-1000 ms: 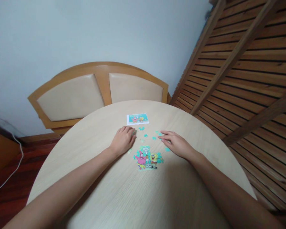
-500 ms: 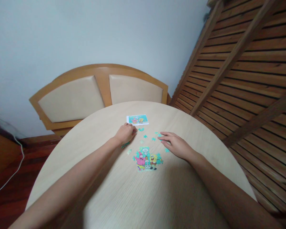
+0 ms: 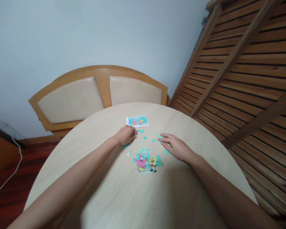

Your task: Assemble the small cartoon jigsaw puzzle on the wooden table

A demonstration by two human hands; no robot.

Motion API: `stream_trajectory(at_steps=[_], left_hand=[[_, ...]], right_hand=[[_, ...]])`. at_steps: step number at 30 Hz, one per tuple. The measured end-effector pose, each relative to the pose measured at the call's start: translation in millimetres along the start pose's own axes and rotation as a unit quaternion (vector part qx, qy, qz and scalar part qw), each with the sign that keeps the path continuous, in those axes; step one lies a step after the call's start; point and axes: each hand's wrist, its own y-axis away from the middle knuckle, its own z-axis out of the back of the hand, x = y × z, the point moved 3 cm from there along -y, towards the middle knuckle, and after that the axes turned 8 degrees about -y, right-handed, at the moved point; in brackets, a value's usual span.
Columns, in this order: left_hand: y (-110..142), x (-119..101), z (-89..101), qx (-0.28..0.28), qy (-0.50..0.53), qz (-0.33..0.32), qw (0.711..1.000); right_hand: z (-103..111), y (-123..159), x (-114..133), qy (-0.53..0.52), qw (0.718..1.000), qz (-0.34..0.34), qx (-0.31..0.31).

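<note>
A partly joined jigsaw puzzle (image 3: 146, 162) with a pink starfish, a pale squid and a yellow sponge figure lies in the middle of the table. Beyond its left side, my left hand (image 3: 126, 135) is closed in a pinch, a small pale edge of a puzzle piece (image 3: 136, 136) showing at the fingertips. My right hand (image 3: 173, 144) rests open to the right, fingers stretched out and touching a turquoise piece (image 3: 160, 138). Loose turquoise pieces (image 3: 145, 138) lie between the hands. Another piece (image 3: 125, 146) is partly hidden under my left wrist.
A picture card (image 3: 137, 121) of the same figures lies beyond the pieces. The round wooden table (image 3: 109, 197) has a padded chair (image 3: 102, 86) behind it. Slatted wood (image 3: 248, 82) stands on the right, and a white cable (image 3: 20, 152) hangs at the left.
My left hand has lifted slightly and turned, its fingers drawing together into a pinch; a piece beneath it has come into view. My right hand has stayed almost in place.
</note>
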Motion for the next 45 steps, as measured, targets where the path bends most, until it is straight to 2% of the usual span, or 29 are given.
stream_trajectory(at_steps=[6,10,12,14,17,20,24,29,32,37,45], left_hand=[[21,-10,6.0,-0.041,0.031,0.011,0.999],[44,-25,11.3,-0.058,0.049,0.013,0.997],[58,-33,12.6,-0.074,0.105,0.040,0.991],[73,-42,10.3,-0.065,0.194,0.068,0.976],[94,-54,4.2,-0.032,0.348,0.091,0.933],[108,-62,0.2,0.006,0.407,0.084,0.910],[120,-65,-2.2,0.043,0.413,0.085,0.906],[123,-69,-1.7,0.030,0.377,0.042,0.925],[123,-72,-4.7,0.035,0.359,0.038,0.932],[123,-73,-7.4,0.049,0.321,0.069,0.943],[122,-83,0.8,0.046,0.294,0.072,0.952]], right_hand=[[0,0,0,-0.020,1.000,0.002,-0.006],[2,0,2,-0.019,1.000,-0.001,-0.001],[3,0,3,-0.012,1.000,0.001,0.003],[5,0,6,0.000,1.000,0.003,0.001],[9,0,17,0.020,1.000,0.020,-0.002],[9,1,40,0.021,0.998,0.052,0.008],[1,5,78,0.016,0.994,0.101,0.033],[-11,12,112,-0.034,0.983,0.170,0.065],[-16,14,117,-0.054,0.978,0.180,0.094],[-21,15,118,-0.076,0.972,0.180,0.128],[-26,16,117,-0.084,0.968,0.200,0.123]])
